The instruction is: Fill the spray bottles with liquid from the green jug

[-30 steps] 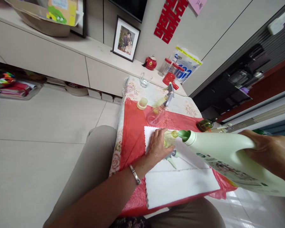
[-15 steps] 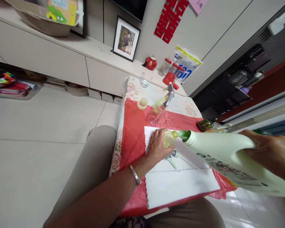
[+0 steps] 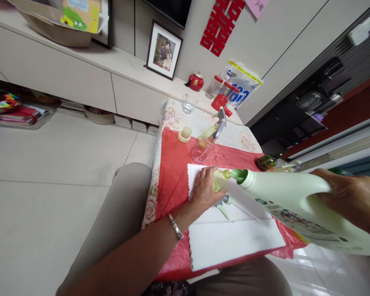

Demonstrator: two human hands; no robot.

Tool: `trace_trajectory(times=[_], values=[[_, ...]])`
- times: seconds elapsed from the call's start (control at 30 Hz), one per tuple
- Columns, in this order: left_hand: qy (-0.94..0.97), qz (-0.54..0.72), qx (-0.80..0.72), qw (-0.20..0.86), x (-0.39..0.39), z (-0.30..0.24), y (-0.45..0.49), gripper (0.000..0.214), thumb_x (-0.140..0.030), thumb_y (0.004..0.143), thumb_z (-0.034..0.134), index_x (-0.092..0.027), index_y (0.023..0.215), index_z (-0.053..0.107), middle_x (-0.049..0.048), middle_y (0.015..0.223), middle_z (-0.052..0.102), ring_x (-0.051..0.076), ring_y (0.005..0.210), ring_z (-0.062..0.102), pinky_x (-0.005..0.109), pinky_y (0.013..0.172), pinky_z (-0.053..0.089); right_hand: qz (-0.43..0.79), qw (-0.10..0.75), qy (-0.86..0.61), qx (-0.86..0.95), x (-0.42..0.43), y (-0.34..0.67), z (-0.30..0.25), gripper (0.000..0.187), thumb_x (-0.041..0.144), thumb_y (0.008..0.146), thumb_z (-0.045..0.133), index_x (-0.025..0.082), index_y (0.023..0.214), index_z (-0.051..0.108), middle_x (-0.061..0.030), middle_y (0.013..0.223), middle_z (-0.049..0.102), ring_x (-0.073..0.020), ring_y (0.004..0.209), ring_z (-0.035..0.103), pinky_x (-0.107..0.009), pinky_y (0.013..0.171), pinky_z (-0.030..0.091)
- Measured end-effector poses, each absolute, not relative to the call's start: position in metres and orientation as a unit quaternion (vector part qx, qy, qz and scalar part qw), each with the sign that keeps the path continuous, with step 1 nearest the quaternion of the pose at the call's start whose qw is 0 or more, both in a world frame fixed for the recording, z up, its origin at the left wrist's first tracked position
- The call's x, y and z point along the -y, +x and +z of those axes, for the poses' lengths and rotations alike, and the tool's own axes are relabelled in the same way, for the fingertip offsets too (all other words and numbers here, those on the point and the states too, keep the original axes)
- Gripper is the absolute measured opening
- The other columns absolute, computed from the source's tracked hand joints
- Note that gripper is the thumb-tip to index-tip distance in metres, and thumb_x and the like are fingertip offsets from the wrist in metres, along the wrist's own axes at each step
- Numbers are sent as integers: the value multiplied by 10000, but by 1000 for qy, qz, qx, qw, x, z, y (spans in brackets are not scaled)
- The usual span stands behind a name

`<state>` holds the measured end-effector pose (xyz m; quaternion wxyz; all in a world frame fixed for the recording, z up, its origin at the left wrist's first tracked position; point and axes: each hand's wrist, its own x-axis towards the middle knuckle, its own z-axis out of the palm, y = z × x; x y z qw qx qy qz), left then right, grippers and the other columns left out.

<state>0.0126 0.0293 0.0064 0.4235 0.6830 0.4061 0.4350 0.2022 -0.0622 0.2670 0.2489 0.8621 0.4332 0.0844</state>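
My left hand (image 3: 205, 188) is wrapped round a small yellowish clear bottle (image 3: 219, 181) standing over a white cloth (image 3: 234, 236). By its handle, my right hand (image 3: 348, 197) grips a large pale green jug (image 3: 290, 193), tipped so that its green spout meets the small bottle's mouth. Whether liquid is flowing I cannot tell. A grey and green spray head (image 3: 224, 205) lies on the cloth just beside my left hand. Farther back stands a clear spray bottle (image 3: 202, 150), and left of it sits a pale yellow cap (image 3: 184, 134).
Red plastic sheeting (image 3: 174, 172) covers part of the flowered tablecloth (image 3: 151, 205). A glass cup (image 3: 188, 103) stands at the table's far corner. A dark green bottle (image 3: 265, 163) is at the right edge. Behind runs a low cabinet (image 3: 135, 88) with a picture frame (image 3: 164, 49) and jars (image 3: 214, 87).
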Motion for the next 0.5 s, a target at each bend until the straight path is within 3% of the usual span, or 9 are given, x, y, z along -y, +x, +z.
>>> trace_trajectory(times=[0.5], values=[[683,434,-404,426,-30,7,12,730,-240,669,817,-271,1310,470,84,1289,552,316,1251,517,513,1072,429,93,232,860,-445,62,205,266,512,438,686,505,457,1183,626,24,873,702,-263,819,678,-305,593,436]])
